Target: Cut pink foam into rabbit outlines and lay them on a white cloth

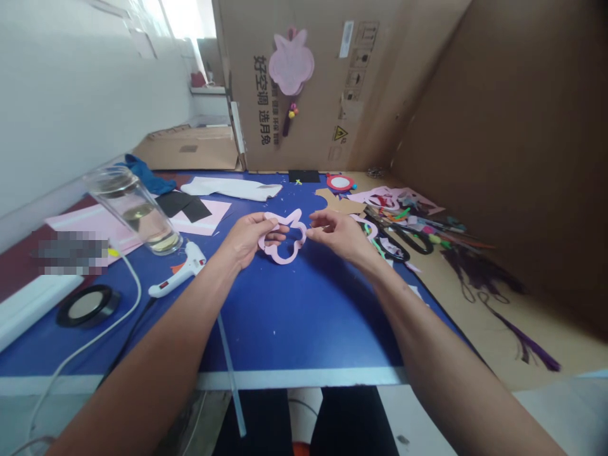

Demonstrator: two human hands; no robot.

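A pink cut-out outline (284,258), wavy-edged with ear-like points at the top and a hollow middle, is held up over the blue table. My left hand (251,237) grips it at its left side, thumb in front and fingers showing through the opening. At its right edge is my right hand (332,233), thumb and forefinger slightly apart; whether the thumb tip touches the outline I cannot tell. Left of my left forearm lies a white glue gun (183,271). Beyond my right hand are black-handled scissors (412,237) among pink scraps.
A lidded glass jar of liquid (142,212) and a roll of black tape (88,305) are at left. A cardboard box wall (323,126) with a hanging pink ornament (291,63) rises behind. Tassels (522,332) lie right; a glue stick (230,373) overhangs the front edge.
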